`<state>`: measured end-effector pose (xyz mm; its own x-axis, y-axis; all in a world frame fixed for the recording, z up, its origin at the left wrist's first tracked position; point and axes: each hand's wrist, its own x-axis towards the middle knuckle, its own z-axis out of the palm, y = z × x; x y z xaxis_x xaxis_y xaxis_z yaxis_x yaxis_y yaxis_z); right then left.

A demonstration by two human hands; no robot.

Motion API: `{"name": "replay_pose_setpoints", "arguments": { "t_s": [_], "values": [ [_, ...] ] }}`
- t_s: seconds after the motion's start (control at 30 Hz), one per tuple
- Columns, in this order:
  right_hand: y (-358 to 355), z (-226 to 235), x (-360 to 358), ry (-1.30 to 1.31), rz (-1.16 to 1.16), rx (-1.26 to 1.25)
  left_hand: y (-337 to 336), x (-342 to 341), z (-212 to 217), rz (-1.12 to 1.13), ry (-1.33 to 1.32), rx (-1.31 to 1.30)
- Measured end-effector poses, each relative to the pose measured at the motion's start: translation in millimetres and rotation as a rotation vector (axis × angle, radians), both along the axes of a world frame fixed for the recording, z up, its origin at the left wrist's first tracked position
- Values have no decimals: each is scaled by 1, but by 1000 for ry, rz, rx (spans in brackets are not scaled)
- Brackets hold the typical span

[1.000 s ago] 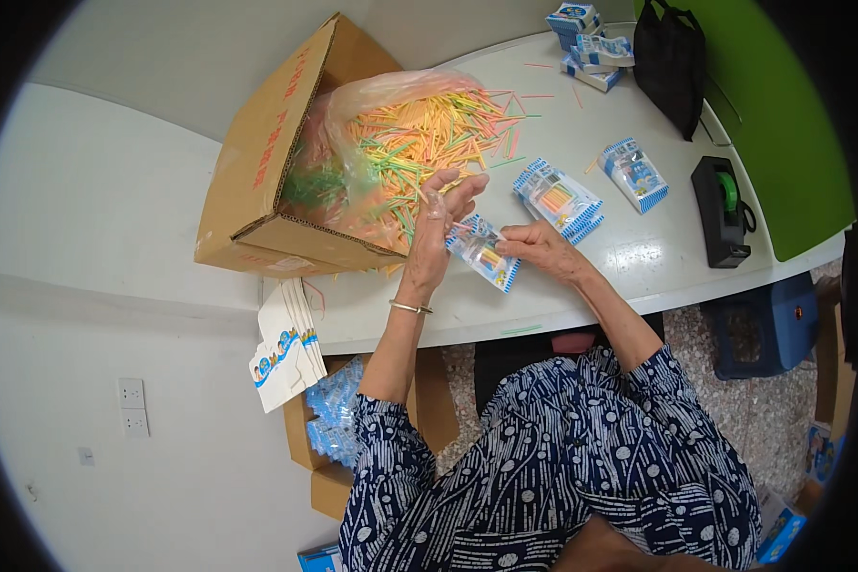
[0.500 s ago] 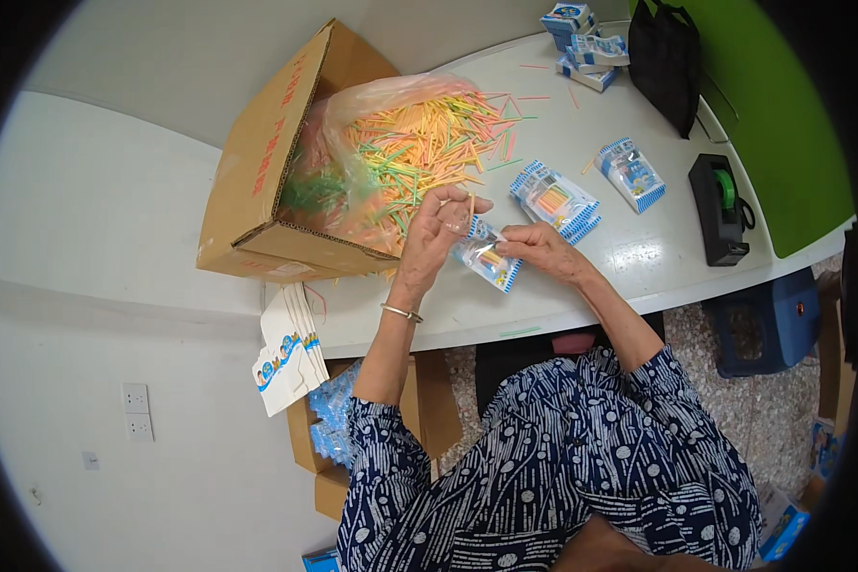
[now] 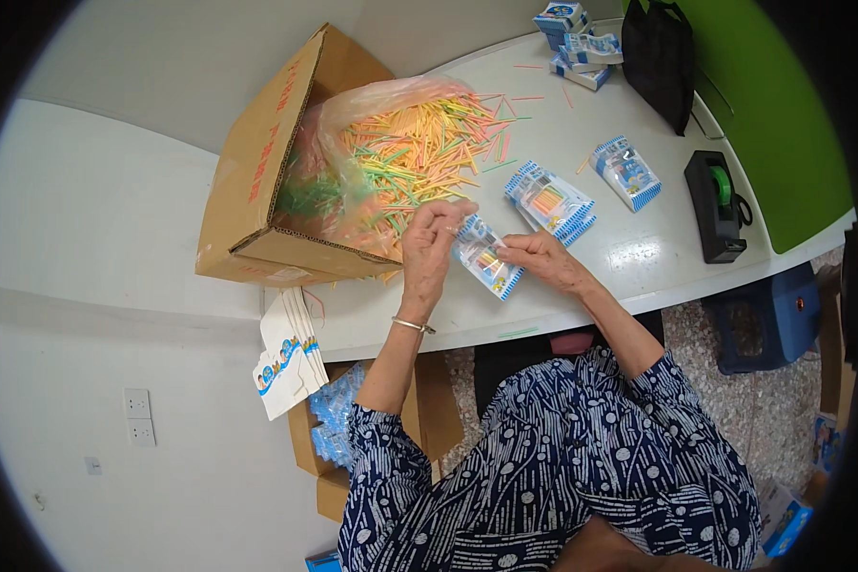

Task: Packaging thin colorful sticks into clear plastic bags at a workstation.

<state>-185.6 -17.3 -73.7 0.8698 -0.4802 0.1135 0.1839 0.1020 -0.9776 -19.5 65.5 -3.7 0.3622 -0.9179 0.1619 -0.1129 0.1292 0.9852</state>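
Observation:
A clear plastic packet with blue-striped ends and a few thin coloured sticks inside is held tilted above the table's front part. My right hand pinches its right edge between thumb and fingers. At the packet's upper left end are the curled fingers of my left hand, closed on its top edge; their tips partly hide that end. Just beyond lies a loose heap of thin pink, yellow, orange and green sticks, spilling from a plastic bag. Filled packets lie stacked to the right, with another packet farther right.
The bag lies in a tipped cardboard box at left. A black tape dispenser, a black bag and small boxes stand along the right and far side. Folded cartons and an open box of blue packets sit below left.
My left hand has turned and its fingers have curled in at the packet's top. A stick that stood upright at those fingers no longer shows there. My right hand keeps its pinch.

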Motion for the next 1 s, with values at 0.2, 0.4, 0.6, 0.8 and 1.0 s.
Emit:
{"name": "replay_pose_setpoints", "arguments": {
  "t_s": [0.2,0.4,0.6,0.8,1.0],
  "values": [
    [1,-3,-16,8,-7,64,-23,34,0,-109,-107,134],
    [6,2,-30,-13,24,137,-70,57,-20,-137,-1340,63],
    [9,0,-31,4,-26,200,-90,57,-49,-260,-1941,-68],
    [8,-1,-32,2,-57,197,-97,60,-51,-279,-1921,-105],
    [9,-3,-27,-13,-105,187,-81,63,-37,102,-1245,-126]
  ]
}}
